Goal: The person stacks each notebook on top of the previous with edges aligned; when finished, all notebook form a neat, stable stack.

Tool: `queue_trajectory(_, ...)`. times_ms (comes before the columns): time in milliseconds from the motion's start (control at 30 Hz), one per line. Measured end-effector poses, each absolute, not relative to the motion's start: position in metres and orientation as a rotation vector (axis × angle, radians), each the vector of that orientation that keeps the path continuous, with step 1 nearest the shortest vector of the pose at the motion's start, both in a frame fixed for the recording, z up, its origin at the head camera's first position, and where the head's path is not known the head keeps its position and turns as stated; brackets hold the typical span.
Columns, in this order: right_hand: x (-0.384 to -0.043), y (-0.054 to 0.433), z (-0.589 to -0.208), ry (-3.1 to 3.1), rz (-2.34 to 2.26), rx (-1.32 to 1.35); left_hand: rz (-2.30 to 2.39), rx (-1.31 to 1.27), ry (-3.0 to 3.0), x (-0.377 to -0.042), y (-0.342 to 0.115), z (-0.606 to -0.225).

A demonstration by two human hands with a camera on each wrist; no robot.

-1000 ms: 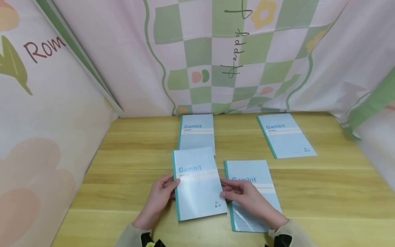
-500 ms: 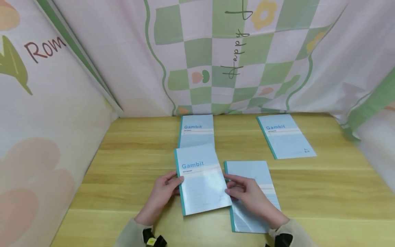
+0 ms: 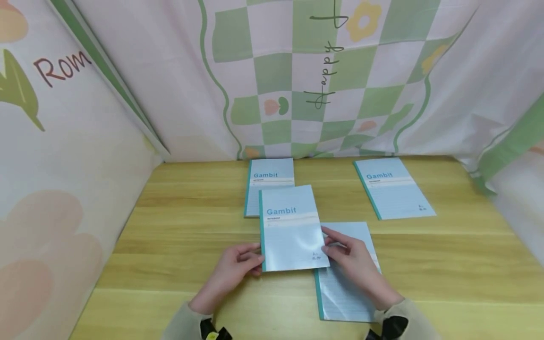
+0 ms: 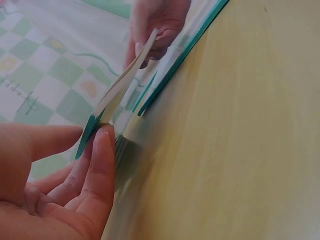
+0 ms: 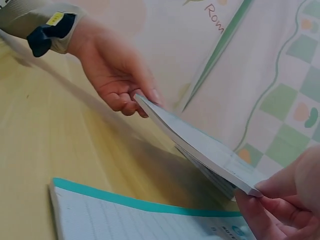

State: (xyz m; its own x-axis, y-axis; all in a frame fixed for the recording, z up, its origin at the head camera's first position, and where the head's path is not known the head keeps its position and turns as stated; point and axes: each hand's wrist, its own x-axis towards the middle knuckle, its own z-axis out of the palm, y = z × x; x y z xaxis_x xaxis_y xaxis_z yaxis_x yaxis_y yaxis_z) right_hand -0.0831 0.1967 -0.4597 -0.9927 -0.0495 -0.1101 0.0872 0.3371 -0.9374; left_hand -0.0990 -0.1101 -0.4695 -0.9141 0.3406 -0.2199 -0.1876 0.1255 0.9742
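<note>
A light blue notebook (image 3: 291, 241) with a teal spine and "Gambit" on its cover is held raised above the table, as both wrist views show. My left hand (image 3: 233, 267) pinches its spine edge near the lower left corner, thumb on top and fingers beneath. On the opposite edge my right hand (image 3: 354, 259) pinches it near the lower right corner. Beneath the right hand lies a second notebook (image 3: 346, 297), its upper left part hidden by the held one. Behind, another notebook (image 3: 272, 170) is partly covered in the head view by the held one.
At the back right a further notebook (image 3: 395, 189) lies slanted on the wooden table (image 3: 170, 226). A printed curtain (image 3: 272, 71) hangs along the table's back edge, and a patterned cloth (image 3: 76, 156) rises on the left side.
Both hands have carried the held notebook forward and to the right, and it has turned slightly straighter. It covers less of the back left notebook and more of the front right one.
</note>
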Motion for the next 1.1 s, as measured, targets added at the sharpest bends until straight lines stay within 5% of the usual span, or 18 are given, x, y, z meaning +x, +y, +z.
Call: queue_trajectory(1100, -0.084, 0.202, -0.449, 2.325, -1.801, 0.054, 1.736, 0.255, 2.236, -0.106, -0.107, -0.465)
